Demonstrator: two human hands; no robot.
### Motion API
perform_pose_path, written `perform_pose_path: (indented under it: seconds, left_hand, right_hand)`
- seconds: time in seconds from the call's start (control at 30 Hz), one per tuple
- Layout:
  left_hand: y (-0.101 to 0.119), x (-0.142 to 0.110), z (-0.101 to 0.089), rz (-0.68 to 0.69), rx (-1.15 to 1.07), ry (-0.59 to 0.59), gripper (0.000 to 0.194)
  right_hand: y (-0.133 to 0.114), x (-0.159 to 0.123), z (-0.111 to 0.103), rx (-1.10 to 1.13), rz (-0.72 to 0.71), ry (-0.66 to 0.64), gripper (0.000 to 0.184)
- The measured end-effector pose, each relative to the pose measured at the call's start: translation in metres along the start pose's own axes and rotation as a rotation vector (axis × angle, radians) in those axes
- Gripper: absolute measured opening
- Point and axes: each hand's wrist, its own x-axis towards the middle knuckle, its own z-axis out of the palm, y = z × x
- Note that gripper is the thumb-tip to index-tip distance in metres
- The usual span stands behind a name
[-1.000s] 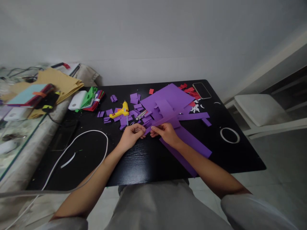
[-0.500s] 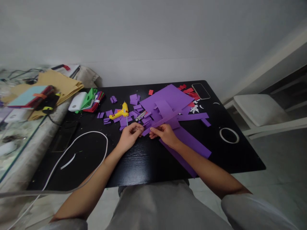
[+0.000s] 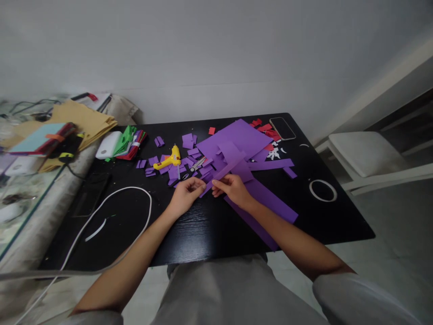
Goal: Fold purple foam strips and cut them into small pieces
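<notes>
A narrow purple paper strip (image 3: pixel 225 170) slants up and to the right between my hands. My right hand (image 3: pixel 232 187) pinches it with thumb and fingers near its lower part. At the strip's lower left end, my left hand (image 3: pixel 188 192) has its thumb and fingers pressed together on the paper. Just beyond the hands lie scissors (image 3: pixel 196 166) among small cut purple pieces (image 3: pixel 205 171). A yellow glue gun (image 3: pixel 168 159) rests on the pieces to the left. Large purple sheets (image 3: pixel 237 135) lie behind the strip and beside my right forearm.
A white cable (image 3: pixel 149 203) loops over the left of the black table (image 3: pixel 199 243). Folded coloured paper (image 3: pixel 130 140) sits at the back left. A phone (image 3: pixel 283 128), red scraps (image 3: pixel 270 131) and a white ring (image 3: pixel 323 190) are at the right. A white chair (image 3: pixel 358 153) stands beyond.
The strip has turned a little steeper, its far end shifting left. My left hand has changed its hold slightly at the near end; the scissors' handle shows more.
</notes>
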Motion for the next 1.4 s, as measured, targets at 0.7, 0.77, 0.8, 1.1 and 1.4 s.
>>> perform_pose_path:
  seconds: [0.7,0.77,0.8,1.1,1.4]
  left_hand:
    - [0.003,0.000,-0.001,0.008,-0.006,-0.024,0.018]
    - [0.003,-0.001,0.000,0.006,-0.008,-0.039,0.020]
    - [0.003,-0.001,0.000,0.004,-0.011,-0.043,0.021]
    - [-0.002,-0.001,0.000,-0.007,-0.035,-0.057,0.026]
    - [0.002,-0.002,0.001,0.005,-0.026,-0.054,0.021]
  right_hand:
    - [-0.007,0.004,-0.008,0.020,-0.022,0.033,0.038]
    - [-0.002,0.002,-0.004,0.010,-0.003,-0.016,0.040]
    - [0.000,0.001,-0.002,0.008,0.007,-0.044,0.041]
    - [-0.005,0.002,-0.004,0.015,-0.021,0.014,0.038]
    - [-0.002,0.000,0.000,0.004,-0.023,-0.018,0.042]
